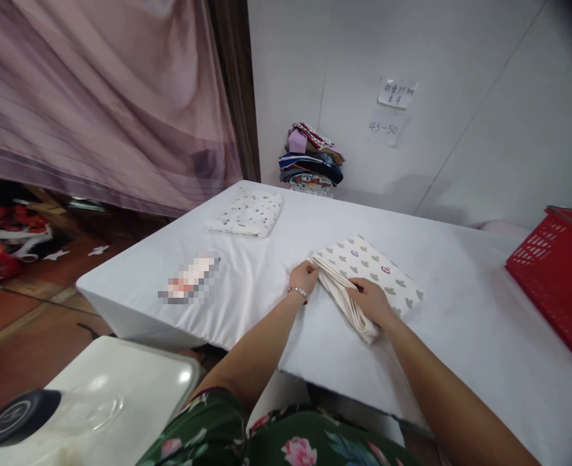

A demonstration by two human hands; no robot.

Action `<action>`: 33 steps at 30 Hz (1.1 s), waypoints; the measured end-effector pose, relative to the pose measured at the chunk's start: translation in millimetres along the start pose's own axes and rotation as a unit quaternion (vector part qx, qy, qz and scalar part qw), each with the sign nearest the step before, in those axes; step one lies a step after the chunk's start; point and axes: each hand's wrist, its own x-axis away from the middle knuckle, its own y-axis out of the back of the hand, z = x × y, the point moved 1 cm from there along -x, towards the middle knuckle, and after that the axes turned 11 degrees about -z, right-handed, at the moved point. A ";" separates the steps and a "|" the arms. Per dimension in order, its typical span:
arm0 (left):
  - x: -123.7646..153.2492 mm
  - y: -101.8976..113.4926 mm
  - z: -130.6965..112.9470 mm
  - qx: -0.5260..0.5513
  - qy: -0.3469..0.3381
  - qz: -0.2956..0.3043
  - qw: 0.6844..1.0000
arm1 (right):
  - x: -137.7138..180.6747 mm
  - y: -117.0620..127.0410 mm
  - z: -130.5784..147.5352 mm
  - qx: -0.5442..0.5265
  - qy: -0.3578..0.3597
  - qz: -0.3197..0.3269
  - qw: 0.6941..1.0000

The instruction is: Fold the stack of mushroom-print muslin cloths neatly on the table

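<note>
A folded cream cloth (363, 259) with a grey-brown print and a few small coloured motifs lies on the white-covered table, its layered edges turned towards me. My left hand (304, 277) wears a bracelet and pinches the cloth's left corner. Along the near edge, my right hand (369, 299) grips the stacked layers, thumb and fingers closed on them. Part of the near fold hangs down loosely beneath the right hand. Farther back to the left is a second folded cloth (248, 212), white with small dark prints, touched by neither hand.
A blurred-out flat object (189, 278) lies on the table (145, 259) at left. The red basket (552, 272) stands at the right edge. Behind the table rises a stack of folded fabrics (311, 158). A white stool-like surface (135, 369) holds a dark-lidded clear container (21, 417).
</note>
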 end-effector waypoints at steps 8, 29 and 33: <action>13.7 3.1 -16.0 -0.128 -0.079 0.061 0.987 | 8.5 -12.0 27.8 0.227 0.106 0.020 0.968; 8.5 -7.9 -5.5 0.076 -0.033 0.062 0.995 | -0.5 -30.0 39.2 0.304 0.101 0.020 0.947; -0.6 7.5 -1.2 0.012 -0.040 0.011 0.999 | -9.1 -21.1 26.8 0.191 0.072 0.004 0.979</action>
